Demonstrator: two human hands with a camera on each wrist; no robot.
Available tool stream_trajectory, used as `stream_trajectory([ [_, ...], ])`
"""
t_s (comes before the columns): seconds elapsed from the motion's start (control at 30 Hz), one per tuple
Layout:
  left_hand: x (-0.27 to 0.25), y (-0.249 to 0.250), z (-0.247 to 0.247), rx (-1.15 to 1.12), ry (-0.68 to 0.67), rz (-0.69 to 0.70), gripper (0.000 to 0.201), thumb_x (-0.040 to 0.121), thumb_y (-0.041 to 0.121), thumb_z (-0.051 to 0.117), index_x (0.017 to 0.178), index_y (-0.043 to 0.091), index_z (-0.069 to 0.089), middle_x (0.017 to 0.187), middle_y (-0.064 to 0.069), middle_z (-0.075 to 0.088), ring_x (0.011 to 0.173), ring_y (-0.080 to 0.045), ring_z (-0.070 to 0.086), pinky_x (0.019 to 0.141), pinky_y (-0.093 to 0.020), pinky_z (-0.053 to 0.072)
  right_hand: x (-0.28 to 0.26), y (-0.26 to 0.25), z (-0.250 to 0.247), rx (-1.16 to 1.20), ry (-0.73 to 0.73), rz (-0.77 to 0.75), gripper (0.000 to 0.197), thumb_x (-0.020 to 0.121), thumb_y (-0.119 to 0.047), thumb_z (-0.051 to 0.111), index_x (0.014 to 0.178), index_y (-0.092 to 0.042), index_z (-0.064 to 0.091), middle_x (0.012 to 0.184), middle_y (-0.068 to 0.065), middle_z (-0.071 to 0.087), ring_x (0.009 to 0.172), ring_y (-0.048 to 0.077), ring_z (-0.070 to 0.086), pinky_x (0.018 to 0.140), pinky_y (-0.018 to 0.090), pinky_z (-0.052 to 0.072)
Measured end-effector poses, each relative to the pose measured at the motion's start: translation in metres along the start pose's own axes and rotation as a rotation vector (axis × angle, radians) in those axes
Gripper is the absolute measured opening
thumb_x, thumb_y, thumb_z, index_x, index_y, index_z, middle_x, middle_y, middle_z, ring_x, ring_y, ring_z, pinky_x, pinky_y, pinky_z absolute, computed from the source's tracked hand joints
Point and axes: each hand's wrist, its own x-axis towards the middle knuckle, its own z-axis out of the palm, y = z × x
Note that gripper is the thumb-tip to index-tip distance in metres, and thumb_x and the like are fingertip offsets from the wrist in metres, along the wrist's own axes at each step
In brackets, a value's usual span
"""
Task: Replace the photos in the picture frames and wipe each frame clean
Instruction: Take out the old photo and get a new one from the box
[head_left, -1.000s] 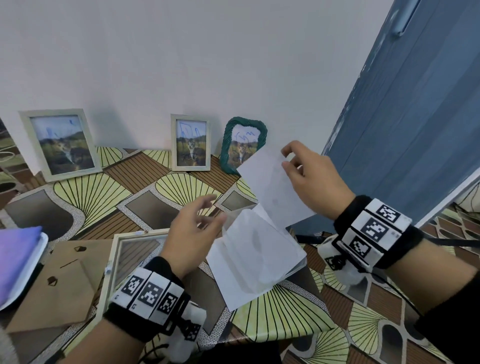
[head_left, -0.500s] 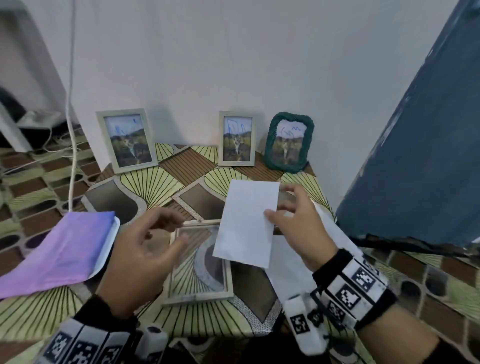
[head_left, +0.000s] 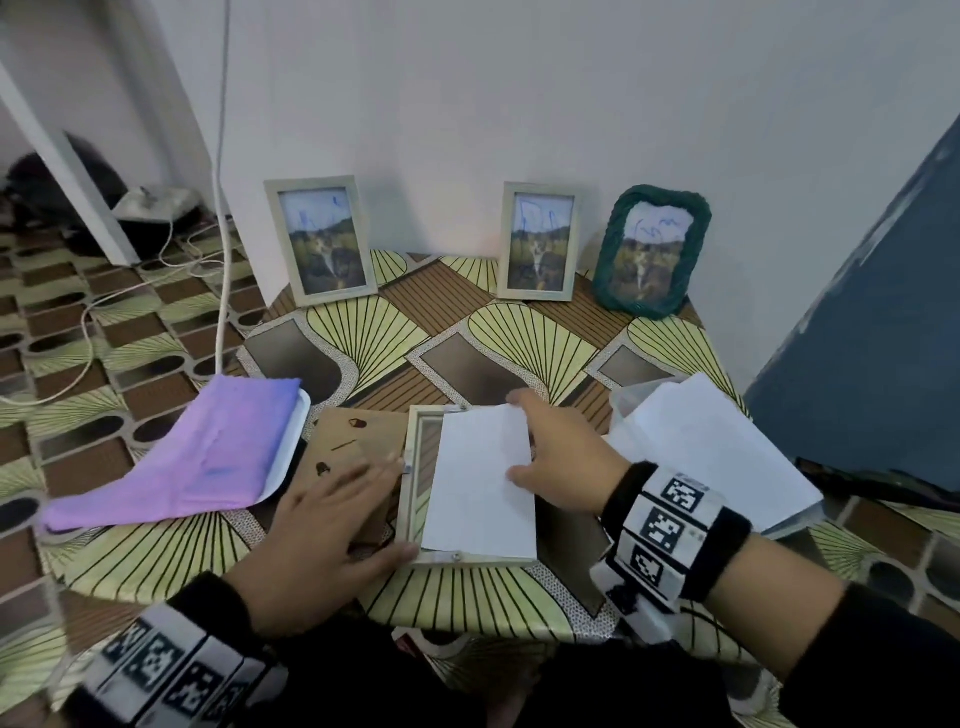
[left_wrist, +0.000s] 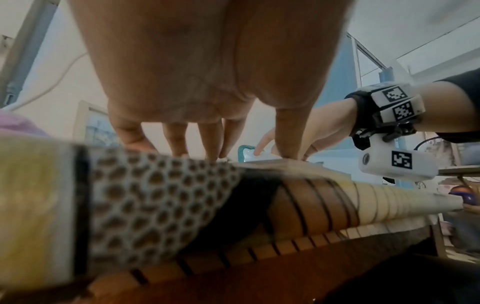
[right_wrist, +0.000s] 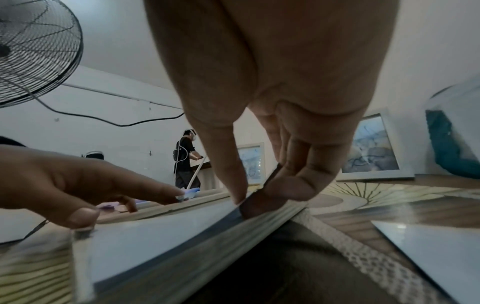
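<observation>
- White, blank photo paper (head_left: 480, 480) lies face down in the pale wooden frame (head_left: 413, 478) that rests flat at the near middle of the bench (head_left: 467, 597), which wears a patterned cloth of yellow fans and brown blocks.
- The right hand (head_left: 563, 460) pinches the sheet's right edge, thumb on top and fingers curled under it, as the right wrist view (right_wrist: 272, 185) shows; its grip is narrow and holds the paper.
- The left hand (head_left: 322, 545) lies flat with fingers straight, partly on the brown cardboard backing board (head_left: 345, 441) just left of the frame, its thumb touching the frame's near left corner; its grip is wide and holds nothing.
- A purple cloth (head_left: 208, 457) drapes over a white tray at the near left.
- A stack of white sheets (head_left: 717, 457) lies at the right, near the right hand.
- Against the far wall stand three filled frames: a pale wooden one (head_left: 319, 241) at left, a second pale one (head_left: 540, 241) in the middle, and a green woven frame (head_left: 652, 257) at right.
</observation>
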Motion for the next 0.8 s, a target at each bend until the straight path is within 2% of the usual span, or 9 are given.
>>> stream_trajectory([
  [0.07,-0.001,-0.003,0.002,-0.016,0.022,0.007,0.084,0.081,0.083,0.027,0.150,0.048,-0.007,0.147,0.042,-0.007,0.143,0.008,-0.007,0.116,-0.038,0.015,0.003,-0.004,0.001,-0.053,-0.025,0.001,0.060,0.082,-0.010,0.065,0.135,-0.012,0.038,0.112,0.009,0.062,0.099,0.025,0.060,0.084,0.039,0.054],
  [0.2,0.000,-0.003,0.008,-0.062,0.045,0.008,0.083,0.075,0.085,0.023,0.148,0.053,-0.003,0.137,0.051,-0.004,0.141,0.010,-0.007,0.112,-0.038,0.015,0.007,-0.011,0.003,-0.206,-0.040,-0.025,0.046,0.081,-0.015,0.067,0.121,-0.009,0.045,0.107,0.010,0.063,0.100,0.029,0.060,0.081,0.041,0.053],
  [0.3,-0.002,-0.006,0.011,-0.096,0.050,0.002,0.086,0.070,0.087,0.019,0.148,0.055,0.001,0.130,0.054,0.001,0.140,0.013,-0.008,0.112,-0.040,0.015,0.009,-0.012,0.005,-0.308,-0.069,-0.055,0.065,0.079,-0.031,0.073,0.131,-0.010,0.041,0.111,0.008,0.060,0.104,0.028,0.058,0.083,0.040,0.052],
  [0.43,-0.001,-0.008,0.013,-0.145,0.063,-0.006,0.085,0.069,0.088,0.023,0.147,0.057,0.006,0.130,0.053,0.011,0.140,0.013,-0.006,0.112,-0.044,0.016,0.005,-0.014,0.008,-0.473,-0.054,-0.061,0.086,0.072,-0.060,0.072,0.139,-0.022,0.033,0.120,0.007,0.049,0.110,0.029,0.052,0.081,0.039,0.048],
  [0.5,-0.001,-0.008,0.013,-0.162,0.067,-0.015,0.085,0.068,0.087,0.026,0.146,0.058,0.007,0.133,0.047,0.020,0.141,0.012,-0.005,0.112,-0.046,0.016,0.004,-0.016,0.010,-0.569,-0.028,-0.075,0.092,0.069,-0.067,0.069,0.141,-0.025,0.031,0.130,0.009,0.039,0.117,0.032,0.044,0.089,0.044,0.046],
  [0.57,-0.001,-0.008,0.013,-0.160,0.064,-0.016,0.086,0.068,0.087,0.027,0.146,0.058,0.008,0.127,0.053,0.017,0.140,0.012,-0.004,0.111,-0.046,0.017,0.005,-0.016,0.012,-0.630,-0.034,-0.085,0.100,0.068,-0.073,0.066,0.147,-0.028,0.024,0.147,0.012,0.025,0.131,0.036,0.032,0.098,0.051,0.040],
  [0.63,0.000,-0.007,0.014,-0.138,0.056,-0.016,0.086,0.068,0.086,0.026,0.147,0.057,0.006,0.122,0.058,0.012,0.140,0.011,-0.004,0.110,-0.047,0.018,0.005,-0.016,0.014,-0.652,-0.075,-0.111,0.098,0.071,-0.076,0.061,0.149,-0.030,0.022,0.159,0.008,0.012,0.141,0.036,0.019,0.106,0.055,0.031],
  [0.73,0.001,-0.007,0.016,-0.106,0.060,-0.017,0.082,0.073,0.084,0.027,0.147,0.057,0.003,0.125,0.057,0.009,0.141,0.009,-0.006,0.110,-0.047,0.017,0.007,-0.012,0.019,-0.650,-0.158,-0.163,0.086,0.082,-0.075,0.048,0.148,-0.024,0.028,0.161,0.004,0.018,0.148,0.029,0.016,0.114,0.055,0.023],
  [0.8,0.002,-0.007,0.018,-0.105,0.066,-0.020,0.080,0.076,0.081,0.031,0.147,0.057,0.003,0.134,0.053,0.012,0.142,0.008,-0.006,0.111,-0.047,0.016,0.008,-0.007,0.022,-0.644,-0.226,-0.175,0.085,0.088,-0.073,0.040,0.151,-0.019,0.023,0.164,0.003,0.012,0.151,0.027,0.011,0.118,0.053,0.019],
])
